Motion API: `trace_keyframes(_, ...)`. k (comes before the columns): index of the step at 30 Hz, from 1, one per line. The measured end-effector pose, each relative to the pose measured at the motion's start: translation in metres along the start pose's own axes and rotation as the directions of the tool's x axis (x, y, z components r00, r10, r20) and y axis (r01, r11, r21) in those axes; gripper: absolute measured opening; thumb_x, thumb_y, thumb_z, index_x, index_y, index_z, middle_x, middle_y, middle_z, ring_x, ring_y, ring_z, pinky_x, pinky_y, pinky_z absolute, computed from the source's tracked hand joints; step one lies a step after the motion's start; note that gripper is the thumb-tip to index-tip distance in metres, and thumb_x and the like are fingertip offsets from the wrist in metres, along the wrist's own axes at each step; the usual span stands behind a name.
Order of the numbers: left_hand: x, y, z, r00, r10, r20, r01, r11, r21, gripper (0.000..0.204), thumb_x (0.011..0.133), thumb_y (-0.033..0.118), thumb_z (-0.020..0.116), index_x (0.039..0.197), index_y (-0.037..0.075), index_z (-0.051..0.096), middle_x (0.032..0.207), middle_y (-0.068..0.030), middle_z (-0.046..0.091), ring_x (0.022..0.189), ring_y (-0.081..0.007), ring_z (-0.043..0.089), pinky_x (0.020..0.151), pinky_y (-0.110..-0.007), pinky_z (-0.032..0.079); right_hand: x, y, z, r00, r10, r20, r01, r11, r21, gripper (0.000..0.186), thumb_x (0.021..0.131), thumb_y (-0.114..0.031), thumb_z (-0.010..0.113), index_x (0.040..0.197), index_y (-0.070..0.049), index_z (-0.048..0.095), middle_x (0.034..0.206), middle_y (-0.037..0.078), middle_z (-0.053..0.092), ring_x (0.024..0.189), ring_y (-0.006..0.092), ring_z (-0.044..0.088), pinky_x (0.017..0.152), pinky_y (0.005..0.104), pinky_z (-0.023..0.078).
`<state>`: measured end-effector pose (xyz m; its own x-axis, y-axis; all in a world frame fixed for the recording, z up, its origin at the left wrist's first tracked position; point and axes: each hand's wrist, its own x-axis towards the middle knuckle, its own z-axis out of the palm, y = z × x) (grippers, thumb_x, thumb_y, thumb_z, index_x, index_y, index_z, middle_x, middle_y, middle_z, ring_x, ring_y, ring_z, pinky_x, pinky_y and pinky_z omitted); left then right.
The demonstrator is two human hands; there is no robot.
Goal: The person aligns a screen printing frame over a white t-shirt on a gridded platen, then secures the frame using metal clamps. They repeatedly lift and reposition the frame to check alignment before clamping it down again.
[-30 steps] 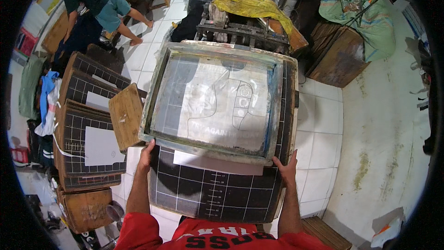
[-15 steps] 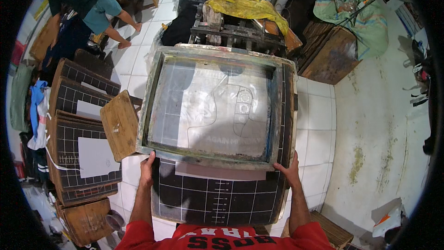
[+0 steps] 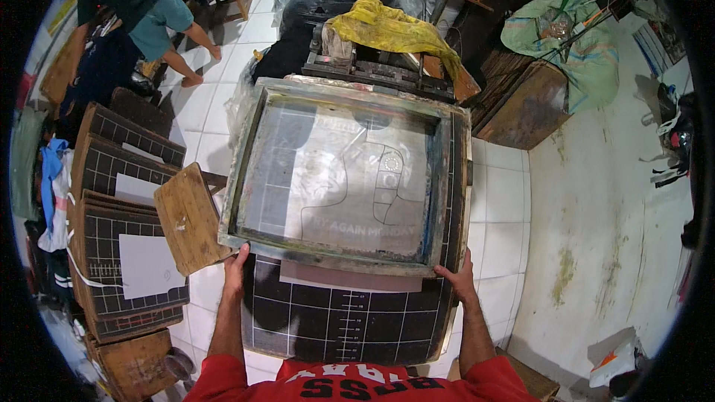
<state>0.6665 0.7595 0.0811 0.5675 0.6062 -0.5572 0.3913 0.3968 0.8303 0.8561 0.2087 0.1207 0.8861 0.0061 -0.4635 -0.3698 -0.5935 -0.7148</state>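
A screen printing frame (image 3: 335,253) with worn, paint-stained wooden sides lies over a black board (image 3: 313,320) ruled with white grid lines. Through its see-through mesh (image 3: 320,179) show a pale sheet, curved outlines and small round shapes. My left hand (image 3: 234,272) grips the frame's near left corner, thumb on the edge. At the near right corner my right hand (image 3: 460,279) holds on, thumb on the rim and a finger along the side. The other fingers of both hands are partly hidden. A strip of pale paper (image 3: 350,277) sticks out under the frame's near edge.
Gridded boards (image 3: 130,216) with white sheets are stacked at the left, beside a small wooden panel (image 3: 192,219). Beyond the frame a yellow cloth (image 3: 395,26) drapes over a dark rack. Another person (image 3: 141,7) is at the far left. A stained wall (image 3: 596,231) runs along the right.
The whole view has shifted and turned slightly. Both hands keep their hold on the frame's near corners, and the frame stays in about the same place over the board.
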Motion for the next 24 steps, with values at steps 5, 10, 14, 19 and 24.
trace_keyframes(5, 0.005, -0.004, -0.006, 0.993, -0.105, 0.061, 0.107, 0.993, -0.04, 0.062, 0.091, 0.039, 0.07, 0.13, -0.006, 0.056, 0.125, -0.011, 0.062, 0.115, -0.0215, 0.057, 0.102, -0.036, 0.041, -0.002, 0.004, 0.005, 0.998, 0.023, -0.064, -0.026, 0.999, -0.042, 0.126, 0.06, -0.046, 0.093, 0.153, 0.0, 0.021, 0.137, 0.027, 0.045, 0.127, 0.0351, 0.049, 0.106, 0.0419, 0.041)
trace_keyframes(10, -0.004, 0.008, 0.004, 1.0, -0.012, 0.002, 0.012, 1.0, 0.002, 0.059, 0.091, 0.041, 0.07, 0.125, -0.007, 0.059, 0.119, -0.0104, 0.064, 0.107, -0.02, 0.06, 0.096, -0.034, 0.045, 0.026, 0.005, -0.014, 1.0, -0.015, 0.026, 0.013, 0.998, 0.058, 0.107, 0.082, -0.044, 0.078, 0.154, 0.005, 0.016, 0.144, 0.029, 0.039, 0.134, 0.0385, 0.04, 0.112, 0.0442, 0.034)
trace_keyframes(14, -0.01, 0.01, 0.01, 0.999, -0.035, -0.005, 0.034, 0.999, -0.015, 0.056, 0.092, 0.041, 0.068, 0.121, -0.006, 0.061, 0.115, -0.0105, 0.066, 0.102, -0.0189, 0.061, 0.091, -0.034, 0.047, 0.105, -0.061, -0.015, 0.828, -0.471, -0.304, 0.387, 0.873, -0.297, 0.068, 0.098, -0.033, 0.06, 0.146, 0.008, 0.034, 0.143, 0.027, 0.044, 0.136, 0.0392, 0.039, 0.114, 0.0456, 0.03)
trace_keyframes(19, -0.016, 0.014, 0.016, 1.0, -0.022, -0.021, 0.021, 0.999, -0.029, 0.051, 0.094, 0.041, 0.066, 0.115, -0.005, 0.064, 0.109, -0.0097, 0.067, 0.097, -0.0188, 0.063, 0.087, -0.035, 0.048, 0.247, -0.219, 0.051, 0.555, -0.823, -0.121, 0.668, 0.528, -0.525, 0.055, 0.098, -0.037, 0.054, 0.139, -0.001, 0.049, 0.141, 0.024, 0.047, 0.136, 0.0402, 0.04, 0.114, 0.0484, 0.029)
trace_keyframes(24, -0.017, 0.018, 0.011, 0.997, -0.07, -0.008, 0.07, 0.997, 0.014, 0.048, 0.094, 0.04, 0.066, 0.111, -0.005, 0.064, 0.105, -0.0086, 0.067, 0.092, -0.0178, 0.063, 0.083, -0.033, 0.049, 0.342, -0.295, 0.092, 0.614, -0.783, 0.102, 0.709, 0.491, -0.506, 0.055, 0.1, -0.041, 0.044, 0.137, -0.001, 0.052, 0.137, 0.023, 0.052, 0.131, 0.043, 0.044, 0.112, 0.051, 0.033)
